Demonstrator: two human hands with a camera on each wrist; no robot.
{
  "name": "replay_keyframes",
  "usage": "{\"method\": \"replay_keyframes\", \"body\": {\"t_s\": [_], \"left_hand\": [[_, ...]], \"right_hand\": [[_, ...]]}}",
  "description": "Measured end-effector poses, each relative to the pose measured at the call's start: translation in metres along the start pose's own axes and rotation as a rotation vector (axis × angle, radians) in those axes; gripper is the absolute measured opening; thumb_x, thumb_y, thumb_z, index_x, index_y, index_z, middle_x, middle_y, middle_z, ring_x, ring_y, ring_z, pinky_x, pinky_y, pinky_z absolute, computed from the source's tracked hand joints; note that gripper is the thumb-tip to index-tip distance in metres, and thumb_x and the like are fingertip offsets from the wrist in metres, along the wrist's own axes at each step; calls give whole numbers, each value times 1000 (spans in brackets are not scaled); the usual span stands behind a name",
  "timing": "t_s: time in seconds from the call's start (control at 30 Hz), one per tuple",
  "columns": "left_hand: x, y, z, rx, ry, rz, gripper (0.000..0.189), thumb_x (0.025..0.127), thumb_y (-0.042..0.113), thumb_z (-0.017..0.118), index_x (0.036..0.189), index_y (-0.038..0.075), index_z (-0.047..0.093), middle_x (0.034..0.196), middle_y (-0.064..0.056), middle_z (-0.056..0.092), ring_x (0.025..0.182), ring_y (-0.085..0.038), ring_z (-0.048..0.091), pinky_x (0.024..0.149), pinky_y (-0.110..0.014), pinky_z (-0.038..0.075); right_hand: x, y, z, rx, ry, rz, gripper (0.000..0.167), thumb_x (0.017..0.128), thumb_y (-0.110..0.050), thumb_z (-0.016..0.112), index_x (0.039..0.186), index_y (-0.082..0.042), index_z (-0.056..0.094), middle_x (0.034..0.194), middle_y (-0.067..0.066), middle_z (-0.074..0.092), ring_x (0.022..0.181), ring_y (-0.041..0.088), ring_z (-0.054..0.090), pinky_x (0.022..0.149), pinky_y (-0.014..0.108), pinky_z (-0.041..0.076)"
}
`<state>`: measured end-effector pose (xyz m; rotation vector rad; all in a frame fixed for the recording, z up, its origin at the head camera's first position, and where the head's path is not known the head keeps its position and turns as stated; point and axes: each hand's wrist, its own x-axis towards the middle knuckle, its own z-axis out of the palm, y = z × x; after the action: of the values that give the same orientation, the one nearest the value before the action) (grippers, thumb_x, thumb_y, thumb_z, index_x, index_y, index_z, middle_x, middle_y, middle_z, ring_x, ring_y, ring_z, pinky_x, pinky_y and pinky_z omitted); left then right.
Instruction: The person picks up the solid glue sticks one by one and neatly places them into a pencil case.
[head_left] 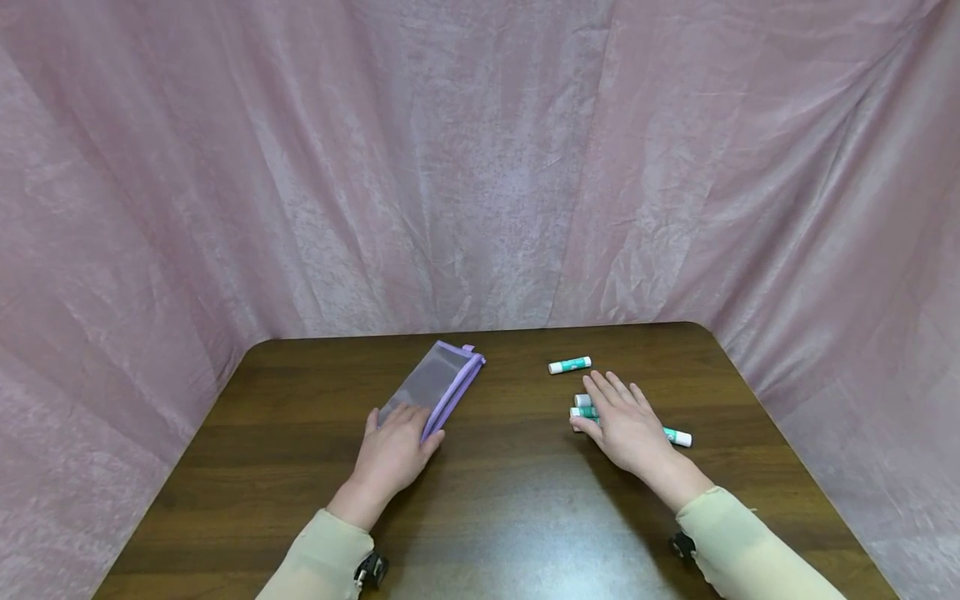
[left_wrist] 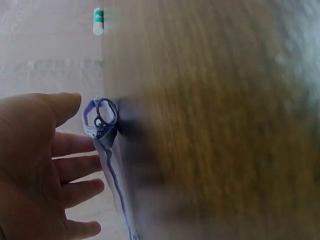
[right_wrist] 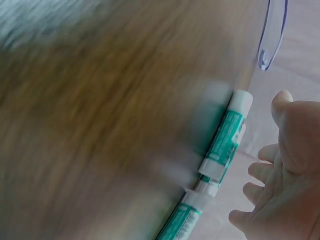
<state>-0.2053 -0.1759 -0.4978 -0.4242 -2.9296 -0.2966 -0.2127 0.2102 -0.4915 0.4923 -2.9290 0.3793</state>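
A purple-edged mesh zip pouch (head_left: pixel 431 379) lies flat on the table at left of centre. My left hand (head_left: pixel 393 450) is at its near end, fingers loosely extended over the mesh. The left wrist view shows the pouch's zipper pull (left_wrist: pixel 103 119) close to the thumb and fingers. On the right, my right hand (head_left: pixel 626 429) hovers palm down, fingers spread, above several green-and-white glue sticks (head_left: pixel 582 412). It partly hides them in the head view. In the right wrist view, a glue stick (right_wrist: pixel 225 140) lies on the tabletop beneath the fingers, with a gap between.
Another glue stick (head_left: pixel 570 365) lies apart, farther back on the brown wooden table (head_left: pixel 495 500). Pink curtains (head_left: pixel 465 167) hang behind the table's back edge and along both sides.
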Motion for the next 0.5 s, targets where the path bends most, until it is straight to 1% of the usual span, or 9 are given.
{"method": "replay_keyframes", "body": {"t_s": [0.2,0.33,0.5], "left_hand": [[-1,4,2,-22,41,20,44,105,39,75,134,6,73,139,-15,72,136,-36,63,115,-76,35],[-2,6,4,-28,53,21,44,104,38,76,134,6,73,138,-15,73,135,-36,65,115,-74,36],[-2,8,5,-37,68,27,44,102,35,79,133,4,73,134,-17,74,130,-38,66,114,-71,40]], "right_hand": [[-6,8,-3,-14,9,8,76,109,-43,67,165,2,44,170,24,43,159,46,35,126,69,25],[-11,14,-6,-23,8,18,75,109,-43,67,164,3,44,170,24,43,159,46,36,125,69,25],[-16,21,-8,-22,-3,36,77,109,-44,67,165,3,43,169,25,43,159,47,35,125,69,24]]}}
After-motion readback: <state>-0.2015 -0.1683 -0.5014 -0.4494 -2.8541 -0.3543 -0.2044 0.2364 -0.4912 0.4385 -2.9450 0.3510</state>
